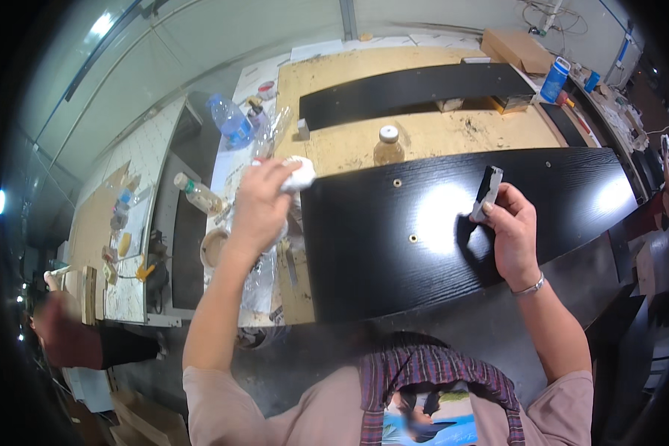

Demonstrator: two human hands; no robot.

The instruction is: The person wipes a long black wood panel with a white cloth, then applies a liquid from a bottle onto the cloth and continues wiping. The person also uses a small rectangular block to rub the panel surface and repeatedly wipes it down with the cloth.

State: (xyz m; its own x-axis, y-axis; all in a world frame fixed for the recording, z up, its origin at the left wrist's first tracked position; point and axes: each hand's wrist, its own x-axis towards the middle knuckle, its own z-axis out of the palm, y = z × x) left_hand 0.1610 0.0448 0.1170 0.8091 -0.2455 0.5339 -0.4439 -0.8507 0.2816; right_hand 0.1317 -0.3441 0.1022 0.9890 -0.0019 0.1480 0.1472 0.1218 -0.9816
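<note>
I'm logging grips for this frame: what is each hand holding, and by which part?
The left hand holds a white wad by its left side. The right hand pinches a grey-and-black strip toward its lower end.

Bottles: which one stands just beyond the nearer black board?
The white-capped brownish bottle, alone at the far edge of that board; the blue-tinted bottle is farther left.

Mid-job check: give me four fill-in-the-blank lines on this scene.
The ____ hand holds a white wad.
The right hand grips a strip over a ____ panel.
The bottle just beyond that panel has a ____ cap.
The large container right of the far panel is mostly ____.

Missing words: left; black; white; blue.
</note>
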